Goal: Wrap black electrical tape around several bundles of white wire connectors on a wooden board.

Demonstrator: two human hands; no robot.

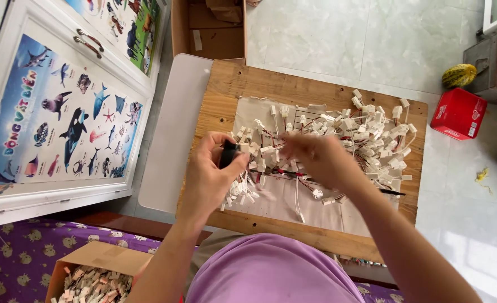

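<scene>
Here the left hand [209, 174] is raised above the near edge of a wooden board [226, 84], thumb and fingers pinched around a small black block [229, 152], held up close, likely so it can be seen and worked on off the cluttered surface. The right hand [316, 157] is motion-blurred just beside it, over the pile; its fingers look curled, but I cannot tell whether they hold anything. Below both hands lies a heap of small white connectors with thin red, black and white wires [366, 132], spread on a pale cloth [316, 207] that covers the middle of the board, probably to keep loose pieces from rolling off. The heap is thickest at the far right, thinner toward the hands, within easy reach. At the lower left, an open cardboard box [97, 275] holds many similar small pieces, apart from the board. A red box [459, 112] sits on the tiled floor beyond the board's right corner.
</scene>
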